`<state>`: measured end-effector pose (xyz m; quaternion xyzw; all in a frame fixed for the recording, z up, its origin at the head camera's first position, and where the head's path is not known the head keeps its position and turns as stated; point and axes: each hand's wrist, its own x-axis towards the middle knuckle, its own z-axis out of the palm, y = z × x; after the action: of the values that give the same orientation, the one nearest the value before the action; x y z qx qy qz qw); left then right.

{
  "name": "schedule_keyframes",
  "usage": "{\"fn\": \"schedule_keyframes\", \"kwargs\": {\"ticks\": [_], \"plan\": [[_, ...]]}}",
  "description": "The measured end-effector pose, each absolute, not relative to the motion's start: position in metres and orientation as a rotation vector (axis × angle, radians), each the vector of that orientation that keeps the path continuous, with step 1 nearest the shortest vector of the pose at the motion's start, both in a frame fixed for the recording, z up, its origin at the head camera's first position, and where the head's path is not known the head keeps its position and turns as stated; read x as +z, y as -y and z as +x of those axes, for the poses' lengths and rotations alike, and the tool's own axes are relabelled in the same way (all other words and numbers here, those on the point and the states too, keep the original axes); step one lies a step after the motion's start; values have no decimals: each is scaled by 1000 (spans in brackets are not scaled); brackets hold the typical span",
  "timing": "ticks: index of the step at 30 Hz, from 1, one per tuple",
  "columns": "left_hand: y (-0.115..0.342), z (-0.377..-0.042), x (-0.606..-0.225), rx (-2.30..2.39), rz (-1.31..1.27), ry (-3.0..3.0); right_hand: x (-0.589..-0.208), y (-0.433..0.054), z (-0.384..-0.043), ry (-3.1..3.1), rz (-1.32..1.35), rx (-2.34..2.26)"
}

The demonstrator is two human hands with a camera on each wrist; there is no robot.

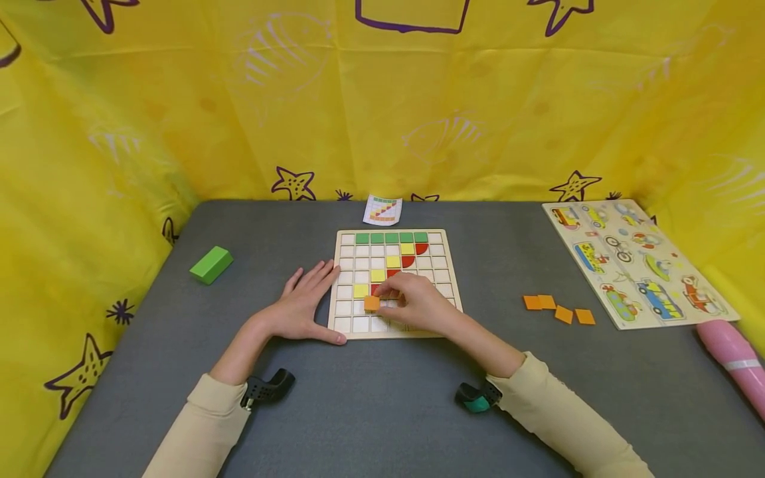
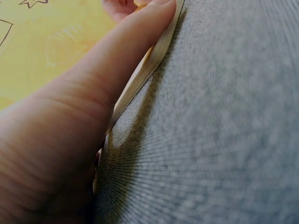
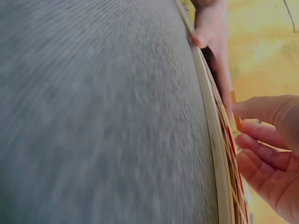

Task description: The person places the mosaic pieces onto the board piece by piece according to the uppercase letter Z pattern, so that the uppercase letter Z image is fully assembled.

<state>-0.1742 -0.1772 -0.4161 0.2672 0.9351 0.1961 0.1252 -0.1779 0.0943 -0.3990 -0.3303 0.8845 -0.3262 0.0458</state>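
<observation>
Head view: right grip (image 1: 418, 303) is pinching one orange tile (image 1: 372, 303) over the lower-left cells of the board (image 1: 440, 260); left grip (image 1: 303, 305), fingers spread, is resting at its left edge.

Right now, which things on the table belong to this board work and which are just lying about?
Likely in use:
grid board
placed tiles
orange tile in the right hand
four loose orange tiles
pattern card

Likely lying about:
green block
picture board
pink object
</observation>
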Motion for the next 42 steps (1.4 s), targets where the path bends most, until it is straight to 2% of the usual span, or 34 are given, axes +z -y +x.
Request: {"fn": "schedule_keyframes", "kwargs": {"ticks": [21, 42], "plan": [[172, -175, -415, 581, 813, -2730, -401, -82, -177, -2732, -1068, -899], [178, -173, -417, 573, 816, -2753, -397, -153, -164, -2770, -951, -999]]}}
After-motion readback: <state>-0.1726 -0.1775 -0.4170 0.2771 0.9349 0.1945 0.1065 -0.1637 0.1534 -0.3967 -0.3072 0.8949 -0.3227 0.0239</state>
